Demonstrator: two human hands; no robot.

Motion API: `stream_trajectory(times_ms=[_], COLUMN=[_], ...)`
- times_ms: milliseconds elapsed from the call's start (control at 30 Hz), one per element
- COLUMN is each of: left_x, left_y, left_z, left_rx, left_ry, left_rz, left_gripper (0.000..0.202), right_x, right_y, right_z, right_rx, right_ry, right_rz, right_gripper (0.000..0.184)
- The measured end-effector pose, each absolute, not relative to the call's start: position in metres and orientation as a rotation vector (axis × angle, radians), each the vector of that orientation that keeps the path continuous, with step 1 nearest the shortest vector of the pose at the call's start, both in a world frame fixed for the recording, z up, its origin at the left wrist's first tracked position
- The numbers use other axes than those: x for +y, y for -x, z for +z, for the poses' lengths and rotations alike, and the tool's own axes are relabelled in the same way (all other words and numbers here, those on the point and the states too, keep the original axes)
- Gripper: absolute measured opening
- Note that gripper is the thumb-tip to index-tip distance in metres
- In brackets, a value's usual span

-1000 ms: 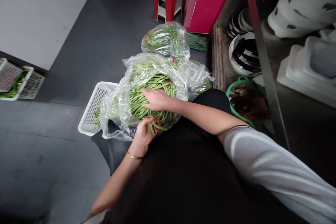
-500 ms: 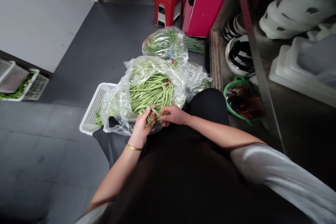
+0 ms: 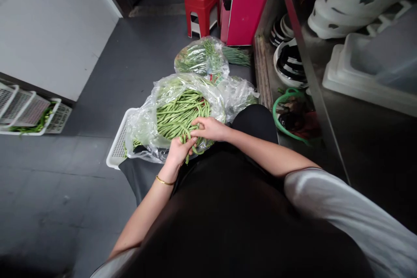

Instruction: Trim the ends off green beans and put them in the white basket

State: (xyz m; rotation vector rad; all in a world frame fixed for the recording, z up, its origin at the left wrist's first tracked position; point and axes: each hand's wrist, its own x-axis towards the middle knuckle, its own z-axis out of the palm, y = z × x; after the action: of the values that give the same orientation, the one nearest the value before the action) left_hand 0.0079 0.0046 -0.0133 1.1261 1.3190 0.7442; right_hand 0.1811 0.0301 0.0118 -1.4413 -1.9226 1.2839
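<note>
A clear plastic bag (image 3: pixel 143 126) full of long green beans (image 3: pixel 176 113) lies open in front of my lap, partly over a white slotted basket (image 3: pixel 117 150). My left hand (image 3: pixel 178 151), with a gold bangle on its wrist, is closed around a small bunch of beans at the bag's near edge. My right hand (image 3: pixel 209 128) sits just above it, fingers pinched on beans at the top of that bunch. The two hands nearly touch.
A second bag of beans (image 3: pixel 198 57) lies farther back, near a red stool (image 3: pixel 201 5) and a pink cabinet (image 3: pixel 249 2). White baskets (image 3: pixel 29 115) stand at the left wall. A green basket (image 3: pixel 286 117) and stacked bowls (image 3: pixel 288 63) sit under a steel shelf at the right.
My right hand came off the top of the bean pile and drew back to meet my left hand. Both now grip beans at the bag's near edge. The view tilted up slightly.
</note>
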Motion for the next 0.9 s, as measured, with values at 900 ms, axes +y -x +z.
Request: stream_trajectory(times_ms=[900], left_x=[-0.001], left_y=[-0.003], left_z=[-0.018], left_rx=[1.133], left_ry=[-0.951], left_rz=[0.494], left_gripper=[0.027], right_x=[0.052], right_y=[-0.194], right_z=[-0.010], right_rx=[-1.484], right_ry=[1.230], right_rz=[1.460], right_gripper=[0.020])
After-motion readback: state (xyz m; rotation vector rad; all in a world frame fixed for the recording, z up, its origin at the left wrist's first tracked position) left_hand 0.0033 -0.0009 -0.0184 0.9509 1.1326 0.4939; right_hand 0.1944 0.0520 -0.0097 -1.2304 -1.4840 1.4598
